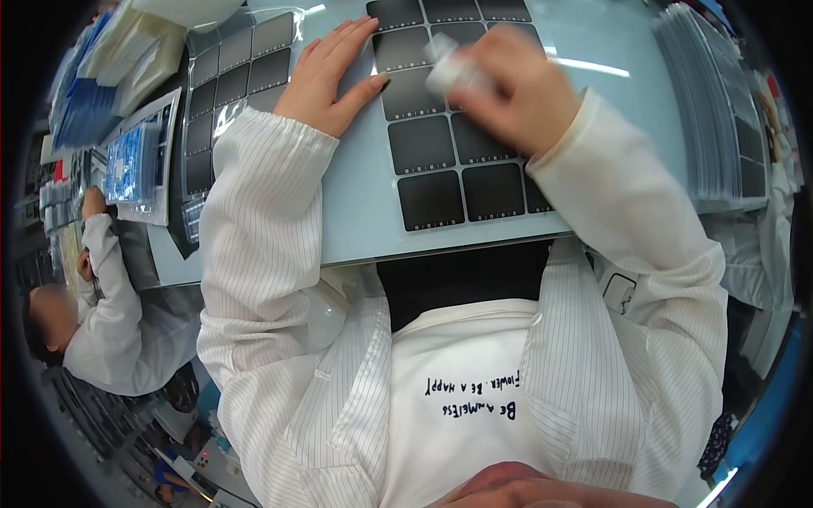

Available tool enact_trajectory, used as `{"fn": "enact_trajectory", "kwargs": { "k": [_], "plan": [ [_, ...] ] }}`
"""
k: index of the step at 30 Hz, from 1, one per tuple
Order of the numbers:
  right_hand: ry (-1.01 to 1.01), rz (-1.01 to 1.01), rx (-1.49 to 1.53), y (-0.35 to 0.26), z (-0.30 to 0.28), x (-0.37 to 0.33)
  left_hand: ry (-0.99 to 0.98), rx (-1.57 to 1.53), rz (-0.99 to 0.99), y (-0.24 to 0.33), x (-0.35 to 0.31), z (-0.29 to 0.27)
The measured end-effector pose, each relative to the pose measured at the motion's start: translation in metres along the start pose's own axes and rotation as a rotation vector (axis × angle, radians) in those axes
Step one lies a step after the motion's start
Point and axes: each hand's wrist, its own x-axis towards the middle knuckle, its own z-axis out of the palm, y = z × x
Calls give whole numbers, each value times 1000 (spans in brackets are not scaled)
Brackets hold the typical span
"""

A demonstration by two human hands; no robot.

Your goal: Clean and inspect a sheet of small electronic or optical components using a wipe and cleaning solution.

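A clear sheet with rows of dark rounded-square panels (422, 146) lies on the table in front of me. My left hand (334, 74) rests at its left edge, fingers stretched out and pressing down by the upper panels. My right hand (521, 89) is closed around a crumpled white cloth (453, 72) and holds it against the panels in the upper middle. Motion blurs this hand and the cloth, so the cloth's exact kind is hard to make out. Some panels are hidden beneath the hand and forearm.
Another sheet of dark panels (233, 89) lies at the left. A tall stack of such sheets (699, 102) stands at the right. Farther left are blue packs (131, 165) and piled plastic bags (135, 59). A co-worker in white (110, 330) sits at the left.
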Motion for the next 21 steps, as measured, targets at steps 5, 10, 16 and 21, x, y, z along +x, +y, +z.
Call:
{"fn": "enact_trajectory", "kwargs": {
  "k": [5,10,16,21],
  "plan": [
    [-321,-339,113,-52,8,-9,22,-3,51,-2,-3,-5],
    [13,108,-3,37,-4,24,16,-15,25,2,3,-2],
    [-186,-214,56,-57,26,-9,14,-19,21,-3,-8,-6],
    [-80,-171,-16,-14,9,18,13,-15,33,-1,-1,-4]
  ]
}}
